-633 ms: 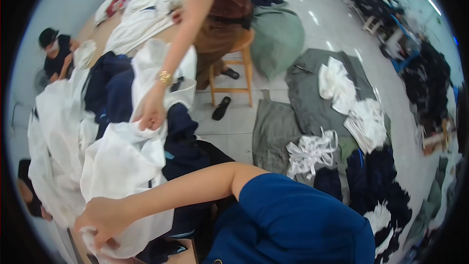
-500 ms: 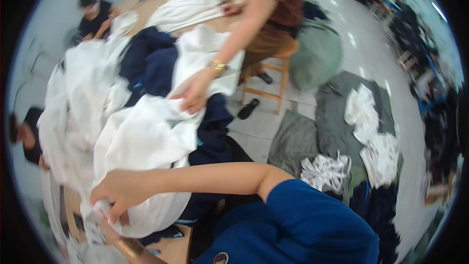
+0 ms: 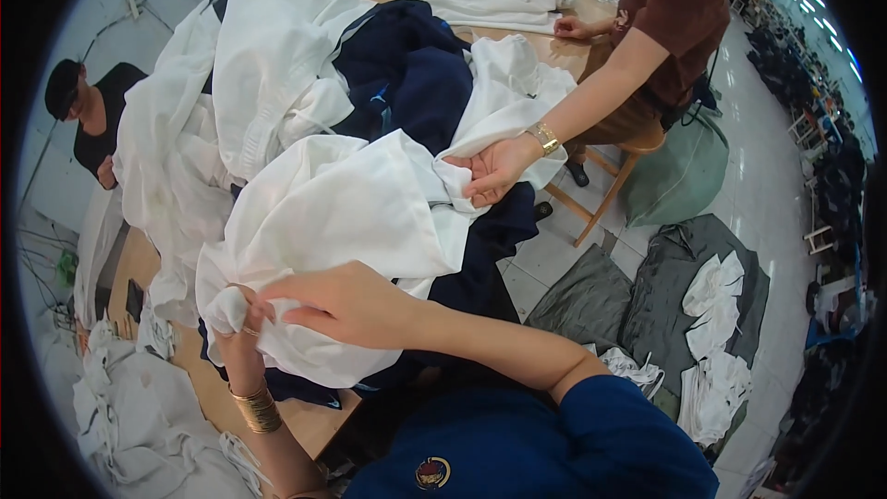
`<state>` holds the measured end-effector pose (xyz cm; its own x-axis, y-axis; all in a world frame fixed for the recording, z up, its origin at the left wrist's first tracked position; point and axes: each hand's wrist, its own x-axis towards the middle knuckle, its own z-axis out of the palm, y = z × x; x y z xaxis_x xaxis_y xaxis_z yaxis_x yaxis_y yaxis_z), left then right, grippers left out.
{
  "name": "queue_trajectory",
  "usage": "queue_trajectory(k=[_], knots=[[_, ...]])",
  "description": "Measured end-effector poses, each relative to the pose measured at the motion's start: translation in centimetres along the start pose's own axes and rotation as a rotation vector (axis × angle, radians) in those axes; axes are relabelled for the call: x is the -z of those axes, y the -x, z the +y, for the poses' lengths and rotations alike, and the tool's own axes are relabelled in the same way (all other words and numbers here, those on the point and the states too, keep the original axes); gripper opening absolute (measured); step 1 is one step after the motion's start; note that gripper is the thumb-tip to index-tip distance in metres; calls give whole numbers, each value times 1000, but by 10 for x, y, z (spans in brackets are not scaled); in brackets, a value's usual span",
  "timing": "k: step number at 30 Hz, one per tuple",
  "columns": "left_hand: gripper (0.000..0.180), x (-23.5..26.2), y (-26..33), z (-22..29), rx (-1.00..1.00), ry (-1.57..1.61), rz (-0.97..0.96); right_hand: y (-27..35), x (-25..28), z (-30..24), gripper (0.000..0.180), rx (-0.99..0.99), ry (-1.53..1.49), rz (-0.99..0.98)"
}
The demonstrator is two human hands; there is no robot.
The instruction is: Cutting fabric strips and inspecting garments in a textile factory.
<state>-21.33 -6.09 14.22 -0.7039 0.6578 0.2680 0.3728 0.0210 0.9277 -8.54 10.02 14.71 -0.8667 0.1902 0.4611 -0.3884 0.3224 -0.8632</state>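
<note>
A white garment (image 3: pixel 323 199) is spread over the near part of the heap in front of me. My left hand (image 3: pixel 242 319), below a gold bracelet, is closed around a bunched edge of it at the lower left. My right hand (image 3: pixel 346 305) reaches across from the right, its fingers at the same edge beside the left hand, seemingly pinching the fabric; the fingertips are partly hidden. At the garment's far right corner, a co-worker's hand (image 3: pixel 496 171) with a gold watch holds white cloth. Dark navy garments (image 3: pixel 407 74) lie beneath and behind.
More white garments (image 3: pixel 268 65) are piled on the wooden table (image 3: pixel 180 351), and others (image 3: pixel 152 416) hang at lower left. A person in brown stands by a wooden stool (image 3: pixel 605 189); two people in black work at the far side. Grey cloth (image 3: pixel 693 286) with white pieces covers the floor at right.
The view has swung, so the heap and the co-worker appear farther right. My hands remain together at the white garment's edge; the co-worker's hand still holds the cloth.
</note>
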Motion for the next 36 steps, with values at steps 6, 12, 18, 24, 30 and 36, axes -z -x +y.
queue_trajectory(k=[6, 12, 18, 24, 30, 36], knots=[[11, -10, 11, -9, 111, 71, -4, 32, -12, 23, 21, 58, 8, 104], [12, -32, 27, -9, 53, -75, -239, 36, -3, 11, 35, -93, -58, 90], [20, -42, 35, -22, 208, 19, -200, 41, -20, 25, 40, -70, -1, 112], [19, -51, 28, -71, -13, -293, -111, 48, -23, 38, 30, 86, 82, 271], [24, -59, 24, -93, 107, -199, -11, 87, 48, 36, 23, -305, -14, 597], [29, -60, 25, -94, 161, -201, -15, 101, 89, 89, 19, -412, -111, 934]])
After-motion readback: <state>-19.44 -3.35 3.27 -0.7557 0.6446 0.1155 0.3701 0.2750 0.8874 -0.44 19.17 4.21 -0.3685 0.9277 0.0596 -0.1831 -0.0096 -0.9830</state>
